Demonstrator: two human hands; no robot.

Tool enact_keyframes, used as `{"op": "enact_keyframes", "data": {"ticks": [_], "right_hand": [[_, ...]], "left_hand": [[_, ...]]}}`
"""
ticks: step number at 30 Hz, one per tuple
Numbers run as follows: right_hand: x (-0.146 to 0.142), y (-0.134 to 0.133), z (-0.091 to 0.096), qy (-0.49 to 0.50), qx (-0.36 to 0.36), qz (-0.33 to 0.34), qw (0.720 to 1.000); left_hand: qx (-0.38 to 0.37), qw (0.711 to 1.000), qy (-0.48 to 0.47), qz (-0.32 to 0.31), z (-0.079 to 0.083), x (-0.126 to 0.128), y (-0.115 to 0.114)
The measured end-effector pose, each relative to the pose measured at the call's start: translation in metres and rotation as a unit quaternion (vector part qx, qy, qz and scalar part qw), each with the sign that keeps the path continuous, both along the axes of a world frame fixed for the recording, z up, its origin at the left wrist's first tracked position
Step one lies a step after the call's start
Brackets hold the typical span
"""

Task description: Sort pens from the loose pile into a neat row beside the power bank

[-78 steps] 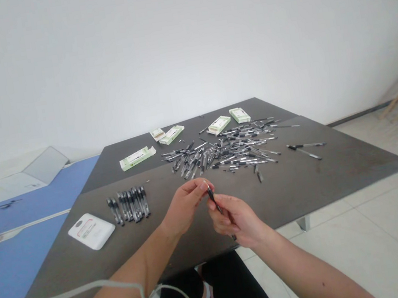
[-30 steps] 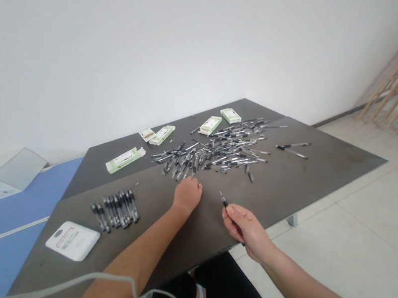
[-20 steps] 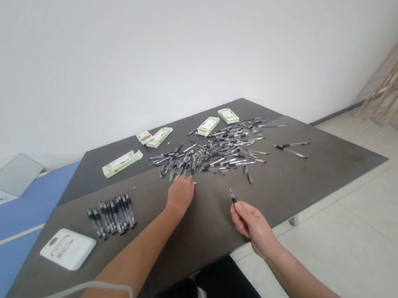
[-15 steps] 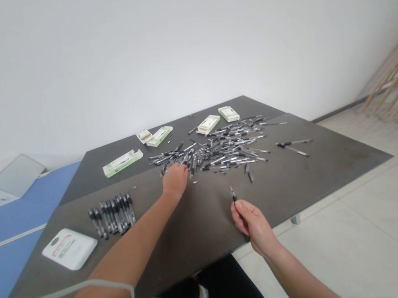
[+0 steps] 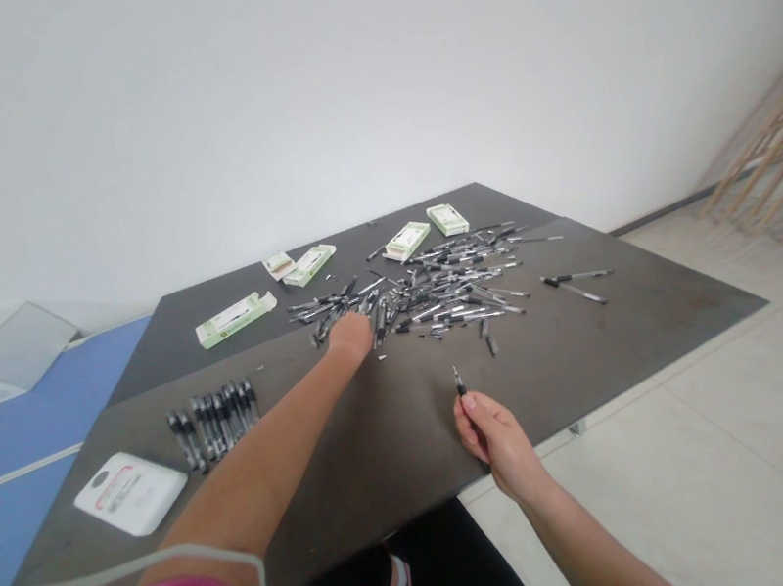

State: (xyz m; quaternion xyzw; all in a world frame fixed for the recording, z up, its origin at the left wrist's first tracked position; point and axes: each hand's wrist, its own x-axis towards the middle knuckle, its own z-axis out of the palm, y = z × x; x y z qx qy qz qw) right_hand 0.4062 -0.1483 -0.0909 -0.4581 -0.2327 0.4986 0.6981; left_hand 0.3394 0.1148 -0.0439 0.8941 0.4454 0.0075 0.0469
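Observation:
My right hand (image 5: 498,437) is closed around a black pen (image 5: 459,383) whose tip sticks up above my fingers, near the front edge of the dark table (image 5: 627,325). My left arm stretches far forward, and my left hand (image 5: 351,333) rests at the near left edge of a big loose pile of pens (image 5: 435,288). Its fingers are hidden behind the back of the hand. A tidy row of pens (image 5: 212,418) lies to the left of my arm.
A white flat device (image 5: 130,491) lies at the front left. Several pale green boxes (image 5: 235,316) sit along the far side. Two loose pens (image 5: 575,284) lie right of the pile. A blue surface (image 5: 25,420) adjoins on the left; a white cable (image 5: 109,575) crosses my arm.
My hands, together on the pen at first, have parted. The left hand reached forward into the pile; the right kept the pen and stayed near the front edge.

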Motion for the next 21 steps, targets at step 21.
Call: {"op": "enact_keyframes", "data": {"ticks": [21], "right_hand": [[-0.034, -0.001, 0.016, -0.267, -0.035, 0.019, 0.963]], "left_hand": [[-0.572, 0.533, -0.609, 0.13, 0.032, -0.071, -0.156]]}}
